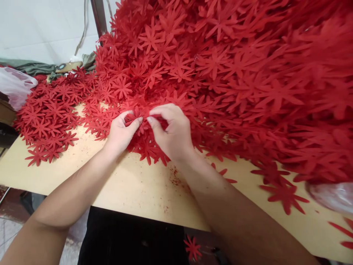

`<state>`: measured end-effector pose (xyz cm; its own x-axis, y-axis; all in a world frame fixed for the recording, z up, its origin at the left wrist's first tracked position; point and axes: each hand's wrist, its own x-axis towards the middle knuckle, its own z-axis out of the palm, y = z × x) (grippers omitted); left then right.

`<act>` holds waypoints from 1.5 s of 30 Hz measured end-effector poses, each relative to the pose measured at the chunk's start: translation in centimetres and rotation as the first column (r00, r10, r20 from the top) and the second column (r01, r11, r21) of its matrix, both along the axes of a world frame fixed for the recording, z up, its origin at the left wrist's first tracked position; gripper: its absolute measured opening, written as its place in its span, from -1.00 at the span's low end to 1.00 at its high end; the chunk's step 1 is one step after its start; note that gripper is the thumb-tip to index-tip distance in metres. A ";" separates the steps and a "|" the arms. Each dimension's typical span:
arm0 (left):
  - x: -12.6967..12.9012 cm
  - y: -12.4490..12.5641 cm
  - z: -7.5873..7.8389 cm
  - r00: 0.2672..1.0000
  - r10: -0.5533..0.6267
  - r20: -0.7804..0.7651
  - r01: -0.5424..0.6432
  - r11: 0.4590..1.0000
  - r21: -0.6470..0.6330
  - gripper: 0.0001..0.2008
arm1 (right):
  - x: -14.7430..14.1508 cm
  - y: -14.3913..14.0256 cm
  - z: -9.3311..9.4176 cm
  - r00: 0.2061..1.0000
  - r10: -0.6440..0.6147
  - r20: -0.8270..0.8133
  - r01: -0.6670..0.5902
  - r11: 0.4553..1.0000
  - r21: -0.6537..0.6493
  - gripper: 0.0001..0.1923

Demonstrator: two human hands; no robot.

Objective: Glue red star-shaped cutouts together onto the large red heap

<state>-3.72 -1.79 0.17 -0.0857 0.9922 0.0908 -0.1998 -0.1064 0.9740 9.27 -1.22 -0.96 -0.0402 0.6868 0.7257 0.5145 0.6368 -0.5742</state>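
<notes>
Both hands meet at the near edge of a great heap point(234, 73) of red flower-shaped cutouts that fills the far and right part of the view. The left hand point(121, 130) has its fingers narrowed, thumb and forefinger pinched on a red flower point(137, 112) at the heap's near edge. The right hand point(172, 130) faces it just beside, its fingers also curled close, thumb and forefinger tips pinching the same small bunch of red petals; the two thumbs come almost tip to tip, and whether the hands share one flower or a few stacked ones cannot be told. Both forearms run in from the near side over a tan table point(143, 191), which carries fine red crumbs near the right wrist. On the left, a flatter spread of flowers point(49, 121) lies on the table, joined to the heap at its far side. A few loose flowers point(285, 195) lie on the table to the right, near a blurred clear plastic bag point(333, 197) at the right edge. Another clear bag point(15, 86) sits at the far left, with green cloth point(33, 67) behind it against a white wall. One flower point(193, 248) lies on the floor below the table's near edge.
</notes>
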 end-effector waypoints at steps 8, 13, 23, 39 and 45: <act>-0.4 0.5 -0.3 1.000 0.018 0.017 -0.018 1.000 -0.009 -0.69 | 3.0 2.7 -1.3 0.972 -0.118 -0.203 0.116 0.993 -0.021 -0.73; -0.2 0.0 0.1 0.996 -0.075 0.045 0.077 0.996 -0.036 -0.70 | 1.2 0.7 -0.2 0.999 -0.031 -0.020 0.031 1.000 0.001 -0.66; -0.1 -0.6 0.6 0.959 -0.280 -0.039 0.280 0.960 -0.019 -0.68 | 0.6 1.4 -0.7 0.839 0.226 -0.495 -0.434 0.826 -0.359 -0.70; -0.4 0.1 0.4 0.987 -0.157 -0.030 0.156 0.988 -0.021 -0.73 | 1.0 0.1 0.4 0.993 -0.108 -0.048 0.108 0.994 -0.004 -0.52; -0.3 0.1 0.3 0.984 -0.165 -0.061 0.165 0.986 -0.004 -0.66 | 0.0 0.5 -0.6 0.934 0.150 -0.324 -0.253 0.919 -0.303 -0.62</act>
